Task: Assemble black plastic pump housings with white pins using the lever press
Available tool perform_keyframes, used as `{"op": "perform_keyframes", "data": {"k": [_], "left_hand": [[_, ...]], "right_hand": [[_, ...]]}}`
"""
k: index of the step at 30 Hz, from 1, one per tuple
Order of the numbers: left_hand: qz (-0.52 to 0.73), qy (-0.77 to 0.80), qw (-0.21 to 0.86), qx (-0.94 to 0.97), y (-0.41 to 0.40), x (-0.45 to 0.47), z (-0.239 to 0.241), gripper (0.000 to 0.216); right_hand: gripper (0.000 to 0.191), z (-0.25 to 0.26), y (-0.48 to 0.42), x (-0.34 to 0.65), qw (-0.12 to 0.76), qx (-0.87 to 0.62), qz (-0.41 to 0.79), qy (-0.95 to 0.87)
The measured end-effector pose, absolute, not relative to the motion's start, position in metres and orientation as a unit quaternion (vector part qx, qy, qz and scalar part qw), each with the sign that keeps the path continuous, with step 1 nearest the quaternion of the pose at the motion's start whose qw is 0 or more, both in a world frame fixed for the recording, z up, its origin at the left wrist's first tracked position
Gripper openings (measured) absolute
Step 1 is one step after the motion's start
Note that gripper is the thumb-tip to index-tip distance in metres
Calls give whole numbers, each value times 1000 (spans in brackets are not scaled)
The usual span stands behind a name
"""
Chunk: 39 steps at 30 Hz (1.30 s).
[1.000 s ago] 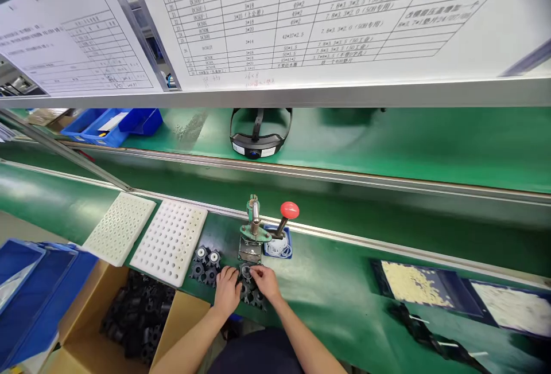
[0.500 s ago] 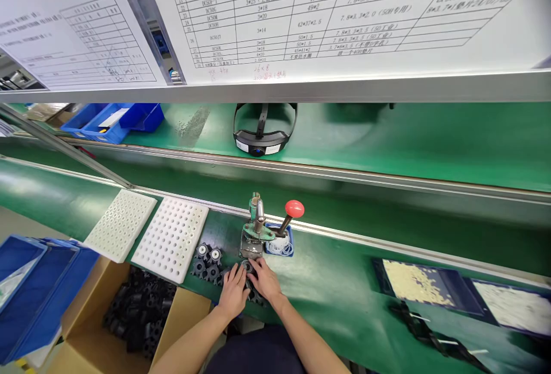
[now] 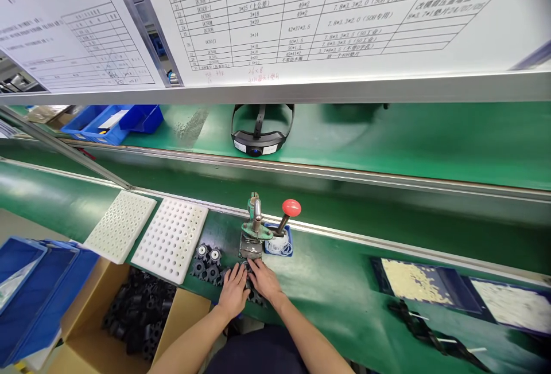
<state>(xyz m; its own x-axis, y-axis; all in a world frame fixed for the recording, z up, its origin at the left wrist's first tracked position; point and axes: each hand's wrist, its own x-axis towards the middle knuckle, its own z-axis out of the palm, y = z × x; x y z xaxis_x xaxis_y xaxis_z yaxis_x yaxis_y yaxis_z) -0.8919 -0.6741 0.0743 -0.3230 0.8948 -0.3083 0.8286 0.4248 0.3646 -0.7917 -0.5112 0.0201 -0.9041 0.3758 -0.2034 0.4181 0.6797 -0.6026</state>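
Note:
Both my left hand [image 3: 235,292] and my right hand [image 3: 264,282] are at a black star-shaped plastic part [image 3: 248,267], just in front of the small hand press [image 3: 257,230]. Their fingertips close on it from either side and hide most of it. The press has a red ball-topped lever [image 3: 291,208]. Left of my left hand, several more black star-shaped parts [image 3: 212,272] stand grouped, two with white rings on top. Another black part [image 3: 256,297] lies partly under my right hand. Behind the press, a blue tray [image 3: 279,244] holds thin white rings.
Two white perforated boards [image 3: 170,236] lie to the left. A cardboard box [image 3: 187,319] of black parts stands below them, beside blue bins [image 3: 43,299]. Trays of small pale pieces [image 3: 424,285] and a black strap [image 3: 424,328] are at right. A headset [image 3: 260,143] sits on the shelf.
My fingers have shifted slightly over the black part and cover more of its top. The view has tilted and moved a little; the other things keep their places.

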Motion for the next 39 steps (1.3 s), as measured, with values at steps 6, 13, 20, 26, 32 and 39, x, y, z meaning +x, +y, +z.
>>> {"op": "perform_keyframes", "data": {"k": [6,13,20,26,32,39], "left_hand": [[66,805,222,547,-673,-897,74,65],[70,802,214,553,-681,-897,62,59],[72,806,196,554,-678,-893,64,56],[80,801,189,563,-681,-895,72,53],[78,799,189,565,-684,-894,69,51],[76,799,191,566,-686,-890,65,51]], "right_hand": [[51,16,-501,-800,47,234,-325,915],[52,16,-503,-797,56,187,-303,933],[45,23,-499,-788,31,151,-309,939],[51,23,-494,-779,32,216,-339,915],[44,20,-487,-792,47,260,-382,885],[49,28,-486,-791,28,241,-360,901]]}}
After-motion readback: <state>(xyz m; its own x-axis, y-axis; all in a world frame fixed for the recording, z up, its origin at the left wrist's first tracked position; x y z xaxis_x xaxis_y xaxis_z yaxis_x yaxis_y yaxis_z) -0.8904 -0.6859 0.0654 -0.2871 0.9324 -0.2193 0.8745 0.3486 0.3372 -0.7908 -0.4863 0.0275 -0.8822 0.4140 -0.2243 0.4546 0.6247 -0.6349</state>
